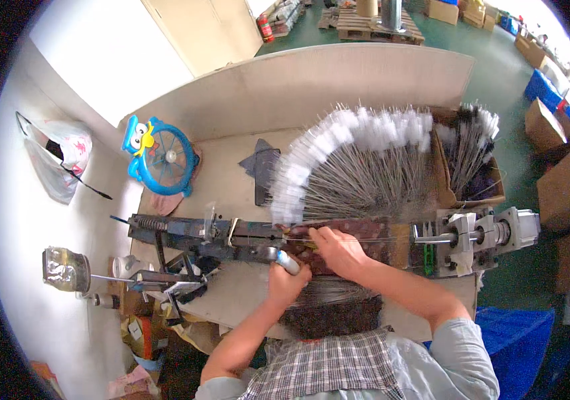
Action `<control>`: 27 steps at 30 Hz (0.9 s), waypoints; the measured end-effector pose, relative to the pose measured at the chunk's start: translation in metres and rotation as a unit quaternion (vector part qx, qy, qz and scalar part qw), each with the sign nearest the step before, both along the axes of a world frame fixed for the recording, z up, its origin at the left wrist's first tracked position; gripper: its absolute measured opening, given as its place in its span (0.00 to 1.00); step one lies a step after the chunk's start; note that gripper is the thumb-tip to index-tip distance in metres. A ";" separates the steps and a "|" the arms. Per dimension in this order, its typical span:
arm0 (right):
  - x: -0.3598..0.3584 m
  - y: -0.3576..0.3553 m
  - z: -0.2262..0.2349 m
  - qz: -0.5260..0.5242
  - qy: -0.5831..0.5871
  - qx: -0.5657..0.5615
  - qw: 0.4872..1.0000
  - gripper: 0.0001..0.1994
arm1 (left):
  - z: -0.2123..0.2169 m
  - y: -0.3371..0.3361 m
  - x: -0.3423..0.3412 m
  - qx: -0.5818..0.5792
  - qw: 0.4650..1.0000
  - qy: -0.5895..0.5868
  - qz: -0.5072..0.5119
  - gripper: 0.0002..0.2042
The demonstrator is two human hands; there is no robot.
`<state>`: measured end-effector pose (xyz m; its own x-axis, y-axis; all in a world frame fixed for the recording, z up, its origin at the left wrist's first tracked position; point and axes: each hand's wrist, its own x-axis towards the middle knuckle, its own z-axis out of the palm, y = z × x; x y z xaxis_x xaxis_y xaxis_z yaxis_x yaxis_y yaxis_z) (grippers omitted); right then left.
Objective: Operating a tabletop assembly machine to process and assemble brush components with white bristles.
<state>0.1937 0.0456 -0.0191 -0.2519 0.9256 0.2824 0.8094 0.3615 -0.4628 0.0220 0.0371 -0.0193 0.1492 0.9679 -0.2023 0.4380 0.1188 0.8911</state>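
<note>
My left hand [288, 283] is wrapped round a light-blue and white cylindrical handle [288, 262] at the front edge of a long bench machine [192, 230]. Just to the right and a little farther away, my right hand [338, 251] has its fingers bent and pressed together over the dark bed of the machine. What lies in them is hidden. Thin wires [385, 239] stretch from beside that hand to a metal clamp head [462, 235] at the machine's right end. Behind both hands lies a big fanned pile of white-tipped wire brushes [365, 167].
A cardboard box [445, 170] of black and white brushes [468, 143] stands back right. At back left are a blue toy-shaped fan [168, 160] and a dark phone-like slab [267, 177]. A low partition [298, 83] rims the table. A lamp-like jar [66, 270] sticks out left.
</note>
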 end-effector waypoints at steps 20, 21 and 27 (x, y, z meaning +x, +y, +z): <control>0.007 -0.011 0.014 0.140 0.031 -0.030 0.989 0.07 | -0.032 -0.011 -0.182 -0.141 0.780 -0.455 0.407 0.10; 0.008 -0.012 0.018 0.154 0.017 -0.027 0.988 0.08 | -0.035 -0.011 -0.182 -0.143 0.778 -0.457 0.407 0.10; 0.021 -0.028 0.056 0.127 0.045 -0.079 0.988 0.10 | -0.055 -0.009 -0.158 -0.045 0.753 -0.492 0.435 0.06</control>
<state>0.2147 0.0177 0.0373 -0.4626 0.8699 0.1709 0.6544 0.4652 -0.5962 -0.1361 0.0280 -0.0742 -0.4126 0.7753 -0.4782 -0.7076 0.0578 0.7042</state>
